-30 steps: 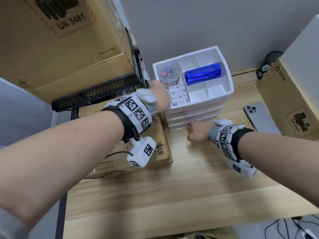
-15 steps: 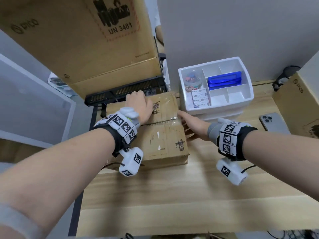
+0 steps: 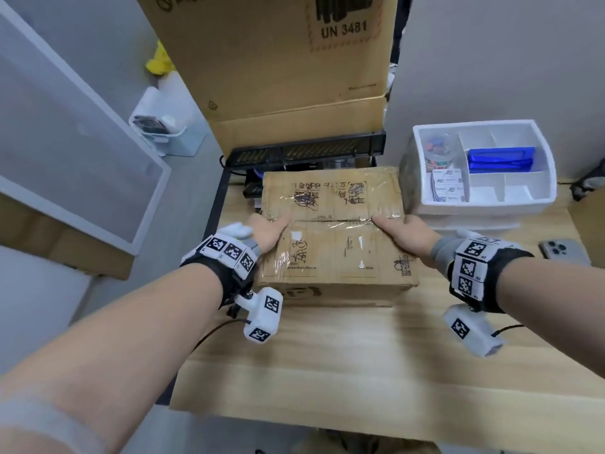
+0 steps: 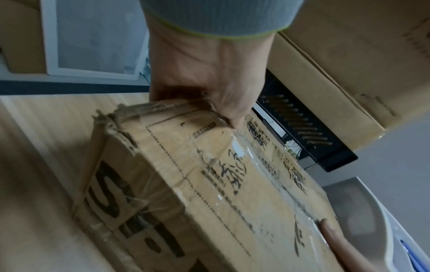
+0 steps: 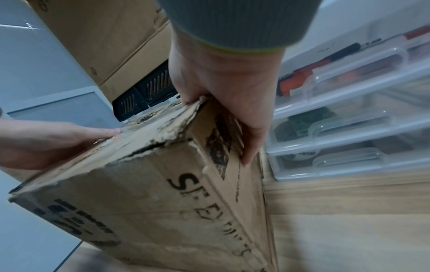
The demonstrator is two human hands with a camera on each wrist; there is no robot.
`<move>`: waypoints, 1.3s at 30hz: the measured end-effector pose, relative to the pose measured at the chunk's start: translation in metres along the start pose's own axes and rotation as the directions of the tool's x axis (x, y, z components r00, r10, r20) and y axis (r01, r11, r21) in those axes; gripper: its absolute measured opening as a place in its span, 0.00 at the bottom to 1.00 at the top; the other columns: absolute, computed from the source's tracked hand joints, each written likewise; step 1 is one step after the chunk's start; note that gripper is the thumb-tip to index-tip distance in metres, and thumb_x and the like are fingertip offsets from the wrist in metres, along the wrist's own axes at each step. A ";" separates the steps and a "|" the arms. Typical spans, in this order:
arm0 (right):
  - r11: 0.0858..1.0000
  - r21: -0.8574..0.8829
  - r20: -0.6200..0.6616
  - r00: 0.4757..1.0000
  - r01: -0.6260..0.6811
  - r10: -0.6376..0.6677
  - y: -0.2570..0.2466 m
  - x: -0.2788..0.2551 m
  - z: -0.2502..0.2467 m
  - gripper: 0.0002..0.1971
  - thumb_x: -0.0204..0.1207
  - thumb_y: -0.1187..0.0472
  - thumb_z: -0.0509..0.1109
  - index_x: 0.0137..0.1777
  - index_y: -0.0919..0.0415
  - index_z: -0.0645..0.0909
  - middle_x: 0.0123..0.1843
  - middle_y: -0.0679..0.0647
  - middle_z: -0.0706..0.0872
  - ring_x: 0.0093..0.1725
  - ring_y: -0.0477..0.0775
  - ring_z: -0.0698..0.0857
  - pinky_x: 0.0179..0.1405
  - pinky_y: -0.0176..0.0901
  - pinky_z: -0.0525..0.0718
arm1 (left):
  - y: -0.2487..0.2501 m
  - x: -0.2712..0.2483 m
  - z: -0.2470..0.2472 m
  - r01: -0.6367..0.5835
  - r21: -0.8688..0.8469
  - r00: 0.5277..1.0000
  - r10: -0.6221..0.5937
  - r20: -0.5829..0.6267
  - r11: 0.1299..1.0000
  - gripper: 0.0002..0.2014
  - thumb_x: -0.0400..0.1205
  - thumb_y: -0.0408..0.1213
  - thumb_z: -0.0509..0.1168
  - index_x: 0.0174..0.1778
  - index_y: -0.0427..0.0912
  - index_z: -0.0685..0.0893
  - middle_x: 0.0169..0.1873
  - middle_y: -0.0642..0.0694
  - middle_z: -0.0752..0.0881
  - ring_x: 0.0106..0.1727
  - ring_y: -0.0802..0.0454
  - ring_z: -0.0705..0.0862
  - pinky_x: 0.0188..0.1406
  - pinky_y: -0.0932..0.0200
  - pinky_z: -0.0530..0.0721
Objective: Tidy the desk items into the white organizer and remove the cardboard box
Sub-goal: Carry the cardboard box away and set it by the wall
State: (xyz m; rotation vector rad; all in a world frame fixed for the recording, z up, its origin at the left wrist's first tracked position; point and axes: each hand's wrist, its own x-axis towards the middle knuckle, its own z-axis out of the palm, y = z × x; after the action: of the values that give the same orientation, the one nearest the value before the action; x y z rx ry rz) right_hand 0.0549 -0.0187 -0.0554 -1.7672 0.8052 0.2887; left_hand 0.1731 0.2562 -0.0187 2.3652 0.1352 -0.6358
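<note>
Both hands gripping taped brown cardboard box.
My left hand & right hand clamp opposite sides; torn corner may give, box could clip white plastic organizer.

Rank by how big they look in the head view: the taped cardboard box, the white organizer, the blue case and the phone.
1. taped cardboard box, though it is nearest the camera
2. white organizer
3. and 4. unsure: blue case and phone look alike; the phone is partly hidden by the arm.
</note>
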 end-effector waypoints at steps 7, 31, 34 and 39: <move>0.996 0.069 -0.016 0.999 -0.047 0.048 -0.005 -0.009 0.002 0.40 0.65 0.30 0.78 0.66 0.61 0.82 0.54 0.57 0.92 0.49 0.59 0.93 0.53 0.57 0.92 | -0.008 -0.004 -0.004 0.112 -0.166 0.989 -0.093 0.113 0.980 0.36 0.66 0.67 0.72 0.58 0.40 0.85 0.48 0.44 0.91 0.48 0.42 0.90 0.57 0.50 0.88; 0.981 0.080 0.200 0.967 -0.176 0.157 -0.005 -0.034 0.041 0.50 0.50 0.31 0.86 0.69 0.60 0.79 0.54 0.59 0.93 0.52 0.62 0.93 0.60 0.64 0.88 | -0.067 -0.021 -0.025 0.125 -0.167 0.939 -0.063 0.337 0.978 0.51 0.62 0.79 0.69 0.77 0.50 0.78 0.70 0.51 0.82 0.68 0.47 0.80 0.65 0.54 0.73; 0.974 0.103 0.223 0.959 -0.203 0.176 -0.008 -0.039 0.042 0.45 0.57 0.35 0.85 0.71 0.59 0.78 0.55 0.60 0.93 0.54 0.62 0.93 0.61 0.64 0.88 | -0.070 -0.017 -0.029 0.134 -0.148 0.905 -0.061 0.420 0.980 0.52 0.56 0.84 0.68 0.74 0.58 0.81 0.67 0.55 0.84 0.66 0.50 0.83 0.67 0.52 0.75; 0.965 0.123 0.288 0.939 -0.233 0.190 -0.019 -0.050 0.053 0.30 0.70 0.40 0.78 0.67 0.57 0.81 0.55 0.58 0.93 0.50 0.60 0.93 0.53 0.57 0.90 | -0.091 -0.020 -0.036 0.228 -0.236 0.861 -0.083 0.502 0.945 0.45 0.58 0.76 0.76 0.65 0.48 0.88 0.53 0.43 0.93 0.55 0.41 0.92 0.66 0.42 0.85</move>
State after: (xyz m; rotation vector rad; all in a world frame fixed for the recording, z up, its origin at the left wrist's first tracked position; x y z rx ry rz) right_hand 0.0402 0.0512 -0.0317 -1.4561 0.7952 0.5863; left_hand 0.1468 0.3503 -0.0389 1.8602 0.1836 -1.1896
